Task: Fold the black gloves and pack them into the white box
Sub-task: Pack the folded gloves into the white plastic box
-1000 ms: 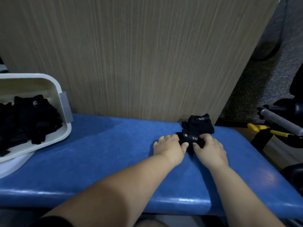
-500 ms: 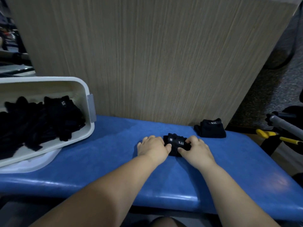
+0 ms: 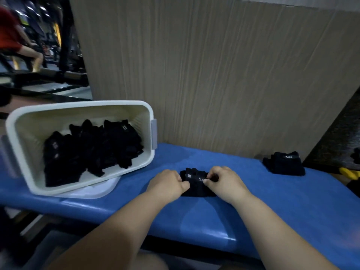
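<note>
- Pinched the left end of a folded black glove (image 3: 196, 185) with the left hand (image 3: 167, 184), thumb and curled fingers clamped on the cloth.
- Gripped the right end of the same glove with the right hand (image 3: 224, 183), thumb pressed on top and fingers curled over the far edge.
- Kept the glove flat on the blue bench (image 3: 272, 207), near its middle, with white "5.11" lettering facing up between the two thumbs.
- Stood the white box (image 3: 81, 108) at the left end of the bench, tilted toward the camera, near the left hand but not touching it.
- Rested the box's near side on a white lid (image 3: 101, 191) lying beneath it.
- Held a loose heap of black gloves (image 3: 93, 152) inside the box, a few showing white lettering.
- Left a second folded glove (image 3: 284, 164) at the far right of the bench, at the foot of the wooden panel (image 3: 214, 75), well apart from both hands.
- Showed a yellow object (image 3: 350, 173) past the right end of the bench, too cut off to identify.
- Caught a blurred figure in red (image 3: 9, 32) among dark equipment in the far left background.
</note>
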A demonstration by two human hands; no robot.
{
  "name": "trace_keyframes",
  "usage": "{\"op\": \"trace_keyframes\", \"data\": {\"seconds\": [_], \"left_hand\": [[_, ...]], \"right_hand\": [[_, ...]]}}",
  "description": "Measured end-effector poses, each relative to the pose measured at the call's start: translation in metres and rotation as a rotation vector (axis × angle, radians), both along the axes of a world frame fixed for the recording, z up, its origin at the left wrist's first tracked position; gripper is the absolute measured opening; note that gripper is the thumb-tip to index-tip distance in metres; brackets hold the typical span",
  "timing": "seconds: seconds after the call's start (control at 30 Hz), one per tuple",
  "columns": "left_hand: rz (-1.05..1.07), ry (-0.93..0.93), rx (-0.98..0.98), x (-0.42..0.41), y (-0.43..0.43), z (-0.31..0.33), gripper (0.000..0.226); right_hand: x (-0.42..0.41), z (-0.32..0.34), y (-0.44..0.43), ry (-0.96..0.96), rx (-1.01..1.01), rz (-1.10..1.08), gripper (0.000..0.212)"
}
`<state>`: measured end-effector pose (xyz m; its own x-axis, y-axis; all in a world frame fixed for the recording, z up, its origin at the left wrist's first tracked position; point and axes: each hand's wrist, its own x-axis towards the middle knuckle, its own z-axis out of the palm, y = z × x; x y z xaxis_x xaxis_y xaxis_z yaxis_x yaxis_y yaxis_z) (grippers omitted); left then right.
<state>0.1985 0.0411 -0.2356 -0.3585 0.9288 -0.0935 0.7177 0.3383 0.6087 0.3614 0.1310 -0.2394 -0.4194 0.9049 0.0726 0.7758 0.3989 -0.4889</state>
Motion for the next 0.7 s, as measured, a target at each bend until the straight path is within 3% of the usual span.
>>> {"op": "trace_keyframes", "data": {"seconds": [0.07, 0.2, 0.33, 0.53, 0.7], "left_hand": [[0.01, 0.003, 0.001, -0.014, -0.009, -0.001, 0.024], [0.019, 0.003, 0.017, -0.041, -0.024, -0.004, 0.027], [0.091, -0.131, 0.1, -0.065, -0.04, -0.002, 0.026], [0.179, -0.291, 0.229, -0.089, -0.06, 0.004, 0.012], [0.274, -0.567, 0.454, -0.106, -0.069, 0.009, 0.008]], "right_hand": [[-0.015, 0.001, -0.004, -0.004, -0.023, 0.038, 0.013], [-0.048, 0.007, -0.014, -0.08, -0.12, 0.141, 0.041], [-0.077, 0.011, -0.024, -0.036, -0.236, 0.184, 0.049], [-0.101, 0.012, -0.036, 0.086, -0.337, 0.266, 0.032], [-0.113, 0.016, -0.046, 0.395, -0.452, 0.268, 0.014]]}}
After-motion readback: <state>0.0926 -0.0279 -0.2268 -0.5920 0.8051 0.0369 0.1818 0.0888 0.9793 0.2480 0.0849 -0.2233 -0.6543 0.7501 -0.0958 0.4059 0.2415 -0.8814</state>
